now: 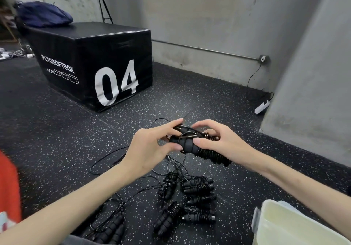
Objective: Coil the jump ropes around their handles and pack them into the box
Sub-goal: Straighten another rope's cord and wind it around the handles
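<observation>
On the floor [57, 130] at lower left lies an uncoiled jump rope [114, 229], its thin cord trailing loose; just right of it, several coiled ropes [197, 186] lie bunched together. Above them, the left hand [150, 149] pinches the cord end against the foam handles [184, 144], fingers curled. The right hand [220, 140] grips the wound half, thumb pressing the coils. The cord looks light, springy and likely to unwind, so holding over the wraps seems wise. The box [284, 224] sits at lower right, nothing visible inside.
</observation>
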